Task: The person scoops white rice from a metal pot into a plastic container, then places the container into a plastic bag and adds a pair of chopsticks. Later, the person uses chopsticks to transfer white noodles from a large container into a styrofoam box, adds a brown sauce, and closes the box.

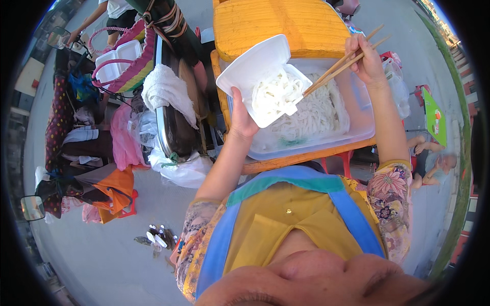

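In my left hand is a white foam clamshell box, its lid raised, with white flat rice noodles inside. My right hand grips a pair of long wooden chopsticks whose tips reach the right edge of the box. Beneath them stands a translucent plastic tub with a heap of white noodles, partly hidden by the box. An orange-yellow wooden board lies just beyond the tub.
Left of the tub are a dark lidded pan with a white towel, plastic bags and a striped woven bag holding foam boxes. A green pole rises nearby. People are at the upper left and beside a green table at right.
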Tool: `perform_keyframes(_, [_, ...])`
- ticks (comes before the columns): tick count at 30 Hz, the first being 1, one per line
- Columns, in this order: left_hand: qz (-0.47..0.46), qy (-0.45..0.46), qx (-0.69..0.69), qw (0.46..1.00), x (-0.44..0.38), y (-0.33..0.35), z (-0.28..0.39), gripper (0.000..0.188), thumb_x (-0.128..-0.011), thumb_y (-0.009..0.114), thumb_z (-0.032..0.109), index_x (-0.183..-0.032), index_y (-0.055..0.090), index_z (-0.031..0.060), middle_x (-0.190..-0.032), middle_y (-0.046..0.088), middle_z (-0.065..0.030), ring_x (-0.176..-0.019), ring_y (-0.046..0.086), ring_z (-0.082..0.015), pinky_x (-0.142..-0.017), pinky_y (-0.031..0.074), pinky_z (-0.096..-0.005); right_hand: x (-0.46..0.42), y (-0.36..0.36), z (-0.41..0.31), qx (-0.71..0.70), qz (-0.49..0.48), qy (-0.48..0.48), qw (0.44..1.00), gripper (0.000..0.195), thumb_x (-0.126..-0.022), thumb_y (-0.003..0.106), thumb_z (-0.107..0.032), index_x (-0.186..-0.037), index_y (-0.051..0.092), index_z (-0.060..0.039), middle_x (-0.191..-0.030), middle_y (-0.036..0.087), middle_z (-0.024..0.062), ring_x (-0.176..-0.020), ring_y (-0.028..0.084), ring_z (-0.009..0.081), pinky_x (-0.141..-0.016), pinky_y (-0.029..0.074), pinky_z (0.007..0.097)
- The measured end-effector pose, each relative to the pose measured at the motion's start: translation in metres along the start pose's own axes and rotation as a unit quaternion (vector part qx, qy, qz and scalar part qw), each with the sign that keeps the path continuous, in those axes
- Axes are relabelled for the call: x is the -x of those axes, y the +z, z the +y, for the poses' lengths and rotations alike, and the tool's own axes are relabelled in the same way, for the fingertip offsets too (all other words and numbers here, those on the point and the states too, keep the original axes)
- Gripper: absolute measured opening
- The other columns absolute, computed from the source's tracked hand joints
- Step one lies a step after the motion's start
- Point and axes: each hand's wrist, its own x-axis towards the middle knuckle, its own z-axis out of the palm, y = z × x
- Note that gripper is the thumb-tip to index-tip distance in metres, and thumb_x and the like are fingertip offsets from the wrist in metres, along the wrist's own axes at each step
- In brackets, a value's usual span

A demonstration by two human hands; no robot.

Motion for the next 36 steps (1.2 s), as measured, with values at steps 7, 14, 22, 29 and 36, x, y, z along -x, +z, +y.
perform_keyframes(7, [0.028,0.110,-0.072,0.991,0.000,-0.003,-0.001,0.094,-0.082,0.036,0.077,-0.148,0.022,0.0119,-0.149,0.033,-0.0111,-0.135,0.037,-0.0309,-0.109,0.035,-0.0472,0.003,-0.060,0.029,0.152,0.203,0.049,0.966,0.034,-0.100,0.044,-0.035,-0.082,0.054,-0.0088,-0.066,0.050,0.0008,-0.045,0.044,0.0075,-0.041,0.036,0.0206])
perform_keyframes(14, [-0.022,0.079,0.051,0.995,-0.005,-0.020,0.006,0.091,-0.083,0.034,0.079,-0.145,0.031,0.0125,-0.147,0.038,-0.0092,-0.134,0.038,-0.0311,-0.109,0.033,-0.0476,0.043,-0.007,0.177,0.291,-0.019,0.204,0.935,0.032,-0.100,0.045,-0.029,-0.082,0.054,-0.0039,-0.065,0.052,0.0017,-0.049,0.050,0.0089,-0.048,0.045,0.0238])
perform_keyframes(22, [-0.002,0.111,0.020,0.994,-0.012,-0.017,0.008,0.083,-0.088,0.038,0.069,-0.145,0.032,0.0092,-0.147,0.037,-0.0097,-0.134,0.038,-0.0315,-0.108,0.034,-0.0479,0.046,0.001,0.196,0.054,0.191,0.287,0.937,0.030,-0.100,0.045,-0.029,-0.082,0.053,-0.0054,-0.068,0.055,0.0050,-0.053,0.056,0.0147,-0.047,0.050,0.0253])
perform_keyframes(29, [-0.028,0.157,0.016,0.987,-0.013,-0.008,0.010,0.091,-0.083,0.047,0.071,-0.146,0.029,0.0087,-0.149,0.034,-0.0095,-0.134,0.037,-0.0314,-0.110,0.034,-0.0487,0.040,-0.041,0.168,-0.224,0.324,0.264,0.881,0.028,-0.098,0.052,-0.031,-0.085,0.053,-0.0060,-0.069,0.053,0.0056,-0.058,0.056,0.0153,-0.047,0.049,0.0231])
perform_keyframes(36, [-0.052,0.189,0.060,0.979,-0.014,-0.004,0.016,0.069,-0.091,0.044,0.055,-0.145,0.034,0.0124,-0.147,0.038,-0.0072,-0.134,0.039,-0.0304,-0.109,0.034,-0.0484,0.007,-0.035,0.071,-0.296,0.221,0.080,0.926,0.026,-0.096,0.055,-0.031,-0.085,0.053,-0.0069,-0.075,0.053,0.0039,-0.058,0.051,0.0130,-0.047,0.044,0.0208])
